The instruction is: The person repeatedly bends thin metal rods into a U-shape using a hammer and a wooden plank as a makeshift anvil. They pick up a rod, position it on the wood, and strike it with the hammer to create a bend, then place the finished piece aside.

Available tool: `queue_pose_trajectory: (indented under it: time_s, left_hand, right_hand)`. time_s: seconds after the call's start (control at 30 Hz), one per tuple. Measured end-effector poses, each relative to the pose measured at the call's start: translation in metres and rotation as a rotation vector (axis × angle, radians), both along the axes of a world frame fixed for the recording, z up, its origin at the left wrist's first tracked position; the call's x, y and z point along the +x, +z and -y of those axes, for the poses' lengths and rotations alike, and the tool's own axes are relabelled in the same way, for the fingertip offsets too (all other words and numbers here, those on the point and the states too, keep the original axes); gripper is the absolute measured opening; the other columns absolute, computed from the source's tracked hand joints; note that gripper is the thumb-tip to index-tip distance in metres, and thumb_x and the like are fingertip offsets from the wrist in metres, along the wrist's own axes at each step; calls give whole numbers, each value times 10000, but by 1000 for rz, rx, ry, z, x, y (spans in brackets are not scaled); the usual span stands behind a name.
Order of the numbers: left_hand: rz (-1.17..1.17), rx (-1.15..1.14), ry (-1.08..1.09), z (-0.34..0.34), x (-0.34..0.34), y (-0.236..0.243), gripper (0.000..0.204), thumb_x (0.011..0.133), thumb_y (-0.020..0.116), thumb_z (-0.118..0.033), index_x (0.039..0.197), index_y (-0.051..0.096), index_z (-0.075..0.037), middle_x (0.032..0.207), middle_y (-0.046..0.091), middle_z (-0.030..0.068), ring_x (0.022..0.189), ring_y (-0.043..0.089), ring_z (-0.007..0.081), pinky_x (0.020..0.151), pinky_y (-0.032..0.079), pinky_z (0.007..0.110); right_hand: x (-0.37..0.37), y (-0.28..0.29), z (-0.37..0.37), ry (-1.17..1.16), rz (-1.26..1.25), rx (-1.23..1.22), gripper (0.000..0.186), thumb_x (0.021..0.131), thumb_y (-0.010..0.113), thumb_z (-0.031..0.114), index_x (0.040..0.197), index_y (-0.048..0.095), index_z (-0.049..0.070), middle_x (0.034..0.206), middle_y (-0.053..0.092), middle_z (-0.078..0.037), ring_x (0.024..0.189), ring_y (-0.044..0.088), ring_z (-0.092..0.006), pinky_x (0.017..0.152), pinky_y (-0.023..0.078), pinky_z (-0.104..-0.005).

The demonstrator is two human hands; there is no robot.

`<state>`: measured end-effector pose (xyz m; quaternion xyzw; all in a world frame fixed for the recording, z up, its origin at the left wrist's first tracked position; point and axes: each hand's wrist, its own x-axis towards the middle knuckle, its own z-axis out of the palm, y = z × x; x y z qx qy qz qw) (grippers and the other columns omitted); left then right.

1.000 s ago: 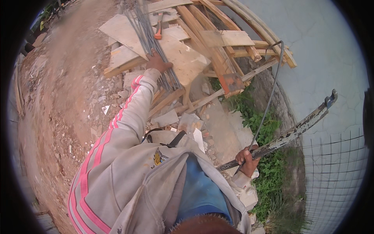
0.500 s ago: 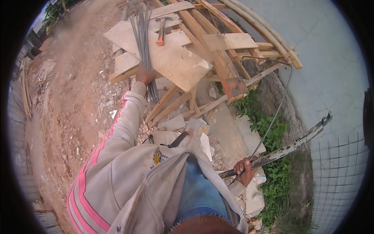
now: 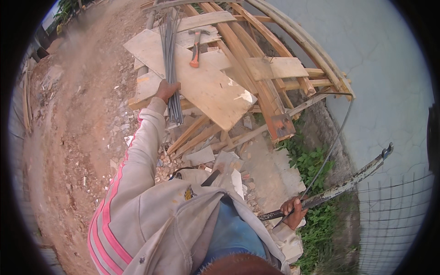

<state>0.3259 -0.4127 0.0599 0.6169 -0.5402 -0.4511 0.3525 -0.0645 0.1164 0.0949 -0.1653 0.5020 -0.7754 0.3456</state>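
While dirt (image 3: 78, 137) opens leftward, the left grip (image 3: 166, 90) clasps steel rods (image 3: 170, 59) overhanging the plywood surface (image 3: 206, 94), the right grip (image 3: 295, 213) a bar (image 3: 343, 187) and bent rod (image 3: 339, 134).

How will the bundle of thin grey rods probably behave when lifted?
The rods may be heavy together: they are many and look metallic. They seem stiff, as they look nearly straight. Their far ends might spread, since the left hand grips near the other end.
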Motion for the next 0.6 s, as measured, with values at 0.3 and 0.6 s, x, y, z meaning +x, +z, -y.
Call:
queue_pose_trajectory:
  time_s: [0.3, 0.6]
  left_hand:
    - [994, -114, -52, 63, 17, 37, 675, 711, 761, -466, 1163, 667, 27, 1165, 680, 211, 1083, 676, 410, 901, 554, 487]
    - [871, -796, -203, 19, -35, 63, 650, 857, 766, -461, 1330, 569, -60, 1298, 593, 217, 1150, 621, 407, 928, 525, 486]
  right_hand:
    - [25, 17, 24, 55, 10, 40, 233, 902, 711, 115, 978, 492, 97, 631, 476, -10, 456, 435, -102, 432, 426, -277]
    - [37, 32, 16, 91, 73, 70, 260, 870, 747, 83, 889, 490, 50, 640, 509, -50, 493, 468, -118, 442, 389, -272]
